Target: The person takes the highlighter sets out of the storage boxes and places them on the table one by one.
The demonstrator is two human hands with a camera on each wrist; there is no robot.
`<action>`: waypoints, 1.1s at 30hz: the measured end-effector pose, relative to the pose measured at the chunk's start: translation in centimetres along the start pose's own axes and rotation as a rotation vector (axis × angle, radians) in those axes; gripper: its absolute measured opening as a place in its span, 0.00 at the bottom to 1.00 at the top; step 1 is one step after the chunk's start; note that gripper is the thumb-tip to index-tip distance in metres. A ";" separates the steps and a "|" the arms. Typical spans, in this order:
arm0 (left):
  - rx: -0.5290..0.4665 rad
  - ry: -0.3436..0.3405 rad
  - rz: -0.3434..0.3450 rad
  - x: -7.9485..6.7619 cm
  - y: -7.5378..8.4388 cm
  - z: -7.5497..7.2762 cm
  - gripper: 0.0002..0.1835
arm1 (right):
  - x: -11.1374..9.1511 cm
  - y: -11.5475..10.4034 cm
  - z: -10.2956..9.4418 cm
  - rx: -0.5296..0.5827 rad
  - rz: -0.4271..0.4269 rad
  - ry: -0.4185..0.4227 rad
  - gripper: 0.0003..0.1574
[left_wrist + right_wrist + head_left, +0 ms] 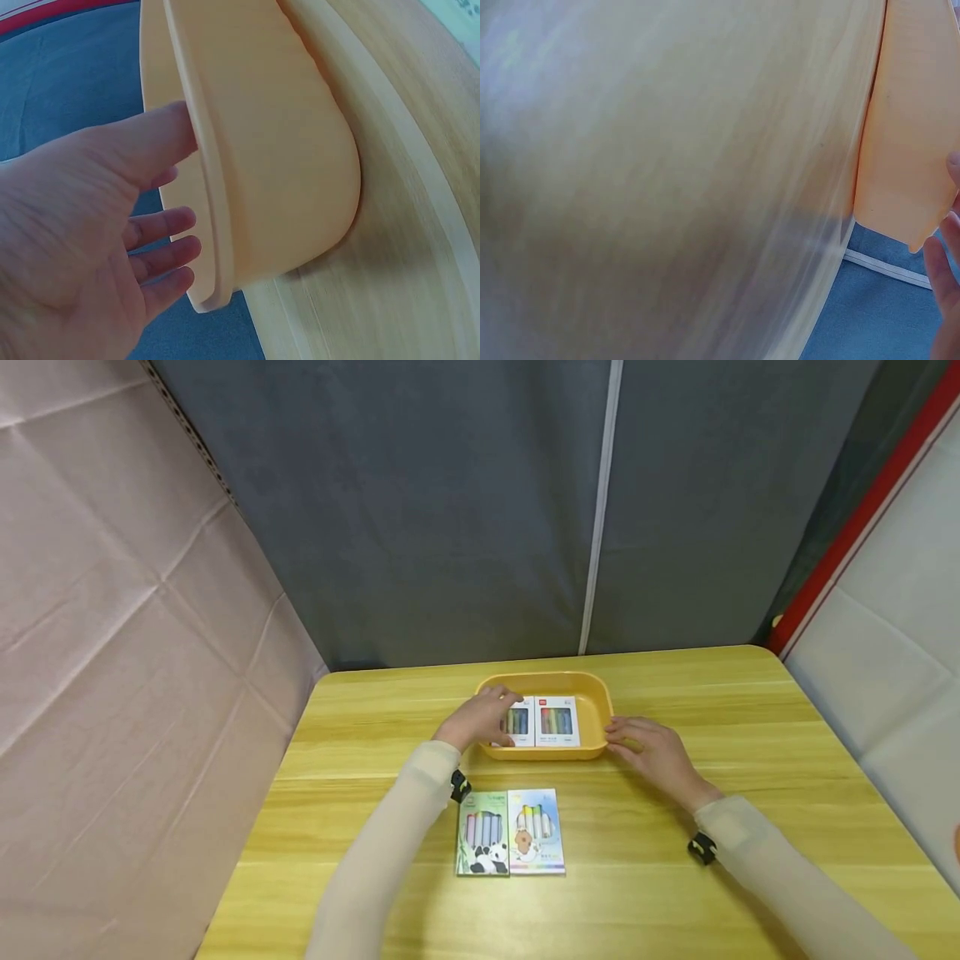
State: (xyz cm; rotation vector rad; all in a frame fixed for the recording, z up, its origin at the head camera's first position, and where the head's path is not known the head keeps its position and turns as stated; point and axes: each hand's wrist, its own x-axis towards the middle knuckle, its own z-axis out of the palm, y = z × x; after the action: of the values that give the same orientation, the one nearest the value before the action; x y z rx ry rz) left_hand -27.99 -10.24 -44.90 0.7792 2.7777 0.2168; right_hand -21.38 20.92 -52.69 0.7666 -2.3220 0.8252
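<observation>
Evidently the work is about half done, I'd judge: nearest the person, a green flat box with a panda picture [482,833] and a pale-blue flat box with a cartoon bear [536,832] lie side by side on the yellow wood-grain table [637,877], outside the tray.

Just past them, the right hand [660,760] touches the right end of the shallow yellow-orange plastic tray [546,755], fingers fairly straight. The left hand [482,718] reaches over the tray's left rim, thumb and fingers apart around the left white box [522,723]; whether they pinch it, I can't tell.

That box and a second white box [557,722] lie flat, neatly aligned, inside the tray, each with a window showing a row of coloured sticks. Bare floor remains at the tray's right end. Behind the table hangs a dark grey-blue curtain [450,527].
</observation>
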 end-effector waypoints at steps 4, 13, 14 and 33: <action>0.017 -0.007 -0.006 0.1 0.0 0.0 0.44 | 0.0 -0.1 0.0 0.006 0.004 -0.002 0.18; 0.056 -0.015 -0.005 0.3 -0.2 0.2 0.45 | 0.0 -0.1 0.1 -0.006 0.006 -0.007 0.18; 0.058 -0.016 -0.007 0.3 -0.2 0.2 0.45 | 0.0 -0.2 0.1 -0.006 0.006 -0.006 0.18; 0.095 -0.051 -0.028 0.6 0.0 0.1 0.46 | 0.0 -0.3 0.0 -0.001 0.016 -0.015 0.18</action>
State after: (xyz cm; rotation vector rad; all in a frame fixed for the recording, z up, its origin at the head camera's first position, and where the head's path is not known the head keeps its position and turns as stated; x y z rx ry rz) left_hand -28.47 -9.92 -45.11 0.7565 2.7660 0.0590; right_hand -21.13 20.70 -52.60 0.7571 -2.3447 0.8281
